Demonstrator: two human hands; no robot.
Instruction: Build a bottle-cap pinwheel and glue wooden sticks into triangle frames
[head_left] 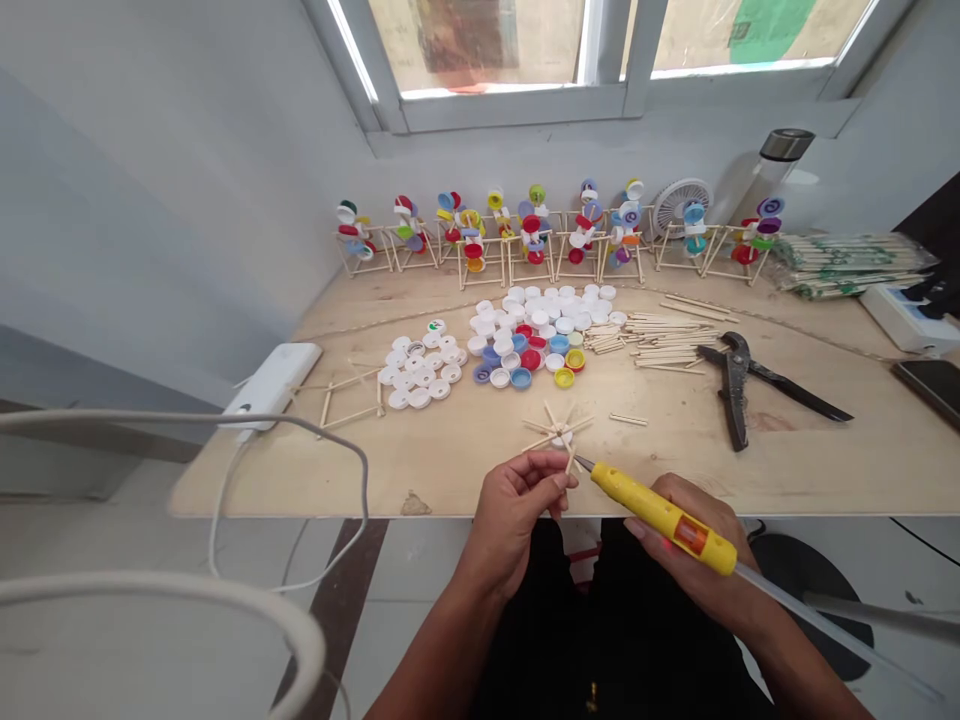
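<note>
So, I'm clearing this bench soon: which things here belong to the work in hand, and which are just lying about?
Part of the work: left hand pinching a wooden-stick star; right hand gripping a yellow hot glue gun; bottle caps; loose wooden sticks.

Just lying about: white extension socket; phone; small white fan.

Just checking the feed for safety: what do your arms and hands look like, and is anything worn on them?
Both forearms are bare, with no sleeves in view. The left hand and right hand show no gloves, rings, watch, cables or markings. Black clothing shows below them.
</note>
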